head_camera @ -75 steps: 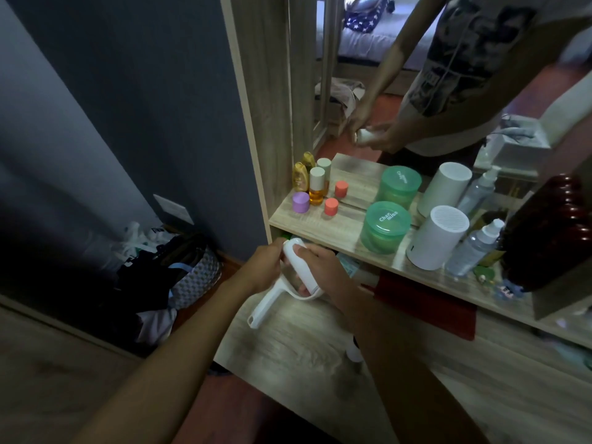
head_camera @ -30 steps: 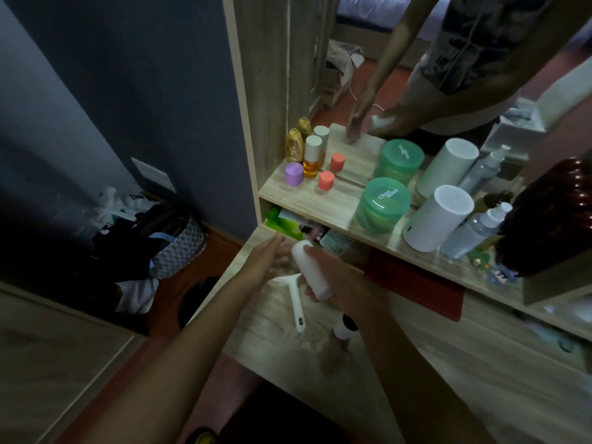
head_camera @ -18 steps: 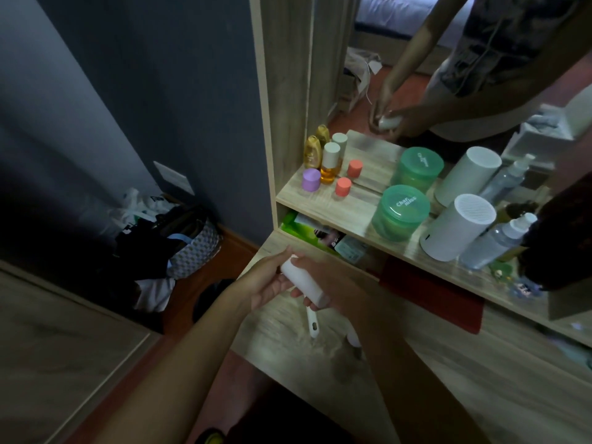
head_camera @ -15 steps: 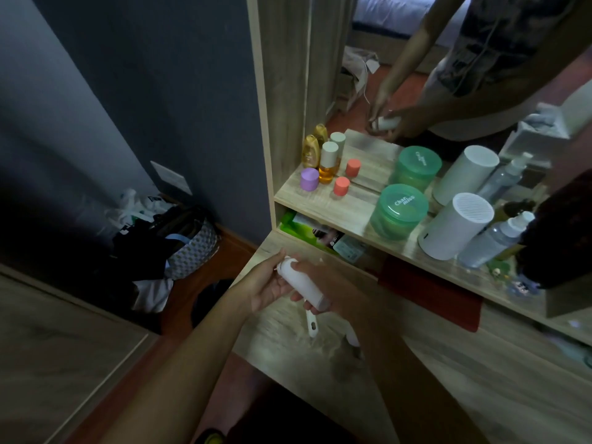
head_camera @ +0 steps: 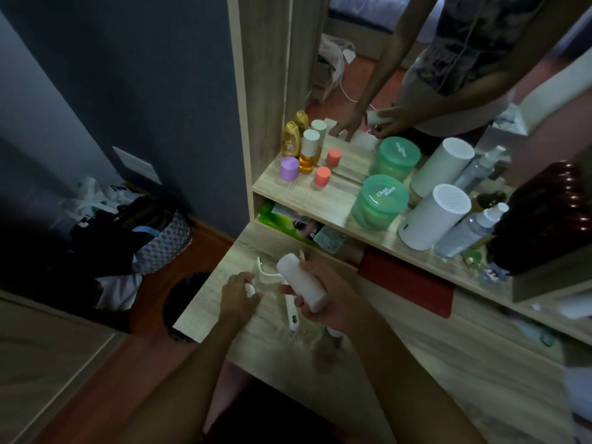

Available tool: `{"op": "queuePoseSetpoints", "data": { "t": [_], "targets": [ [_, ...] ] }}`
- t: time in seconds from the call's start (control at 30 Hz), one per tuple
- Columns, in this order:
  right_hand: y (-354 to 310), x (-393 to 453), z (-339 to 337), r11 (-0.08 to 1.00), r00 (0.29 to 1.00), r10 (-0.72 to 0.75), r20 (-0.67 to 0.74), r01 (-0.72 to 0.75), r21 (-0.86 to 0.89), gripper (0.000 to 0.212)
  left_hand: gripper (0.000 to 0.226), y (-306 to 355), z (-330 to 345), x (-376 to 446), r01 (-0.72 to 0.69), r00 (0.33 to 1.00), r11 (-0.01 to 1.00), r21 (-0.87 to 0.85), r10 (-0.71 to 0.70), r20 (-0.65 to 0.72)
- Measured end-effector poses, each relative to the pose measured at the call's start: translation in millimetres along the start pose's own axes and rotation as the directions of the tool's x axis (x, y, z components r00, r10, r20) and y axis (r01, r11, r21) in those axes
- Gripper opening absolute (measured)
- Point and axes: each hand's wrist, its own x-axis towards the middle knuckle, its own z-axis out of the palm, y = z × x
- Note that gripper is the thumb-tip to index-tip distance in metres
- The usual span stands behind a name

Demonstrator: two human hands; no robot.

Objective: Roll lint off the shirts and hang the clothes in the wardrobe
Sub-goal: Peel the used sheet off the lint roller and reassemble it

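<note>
Over the wooden desk (head_camera: 432, 357), my right hand (head_camera: 323, 302) grips the white lint roller's roll (head_camera: 301, 283), tilted with its upper end toward the shelf. The roller's white handle (head_camera: 292, 317) points down toward me below the roll. To the left, my left hand (head_camera: 238, 294) pinches a thin curved white part (head_camera: 264, 272) that reaches to the roll's upper end. No shirts or wardrobe rail are in view.
A shelf (head_camera: 298, 193) against a mirror holds small bottles (head_camera: 309, 150), a green jar (head_camera: 379, 201), a white cylinder (head_camera: 434, 216) and a spray bottle (head_camera: 471, 229). Bags (head_camera: 141, 232) and a dark bin (head_camera: 189, 299) sit on the floor at left.
My left hand has come off the roll and moved left, holding a thin white part. The roll in my right hand has tilted and its handle now points toward me.
</note>
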Motion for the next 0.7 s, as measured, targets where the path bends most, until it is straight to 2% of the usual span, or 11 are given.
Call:
{"op": "queuePoseSetpoints", "data": {
  "t": [0.07, 0.13, 0.2, 0.3, 0.37, 0.4, 0.47, 0.53, 0.6, 0.7],
  "targets": [
    [2.3, -1.1, 0.1, 0.998, 0.998, 0.007, 0.067, -0.012, 0.064, 0.041, 0.058, -1.0, 5.1, 1.7, -0.036, 0.999, 0.997, 0.073, 0.038, -0.014],
    [3.9, -0.2, 0.6, 0.991, 0.986, 0.012, 0.169, -0.035, 0.132, 0.046, 0.057, -0.1, 6.2, -0.2, -0.033, 0.998, 0.987, 0.159, 0.042, -0.053],
    [5.5, 2.3, 3.6, 0.975, 0.963, 0.005, 0.271, -0.065, 0.213, 0.044, 0.048, 6.9, 1.3, -6.3, -0.038, 0.988, 0.992, 0.119, 0.055, -0.143],
    [14.9, 15.4, 6.6, 0.920, 0.929, -0.026, 0.370, -0.123, 0.373, 0.048, 0.053, 32.9, -21.3, -26.5, -0.157, 0.954, 0.959, -0.235, 0.085, -0.289],
    [23.5, 25.1, 12.4, 0.906, 0.920, -0.053, 0.389, -0.119, 0.405, 0.053, 0.058, 54.6, -42.6, -42.1, -0.212, 0.966, 0.853, -0.478, 0.110, -0.232],
    [27.2, 26.7, 20.1, 0.915, 0.919, -0.062, 0.390, -0.104, 0.391, 0.059, 0.058, 64.1, -52.2, -49.2, -0.244, 0.968, 0.804, -0.542, 0.169, -0.184],
    [34.6, 32.6, 28.9, 0.919, 0.944, -0.079, 0.321, -0.055, 0.390, 0.069, 0.058, 78.7, -65.9, -60.4, -0.289, 0.954, 0.792, -0.538, 0.283, -0.097],
    [40.0, 38.0, 32.4, 0.883, 0.952, -0.058, 0.301, -0.092, 0.460, 0.086, 0.058, 90.1, -75.8, -67.1, -0.265, 0.958, 0.830, -0.490, 0.284, -0.037],
    [44.6, 43.6, 30.4, 0.869, 0.917, -0.015, 0.398, -0.185, 0.459, 0.076, 0.057, 93.6, -83.1, -69.2, -0.278, 0.955, 0.874, -0.398, 0.295, -0.019],
    [51.7, 50.0, 20.6, 0.866, 0.895, -0.052, 0.443, -0.181, 0.467, 0.063, 0.058, 92.1, -92.0, -69.8, -0.323, 0.937, 0.912, -0.253, 0.345, 0.047]
  ]
}}
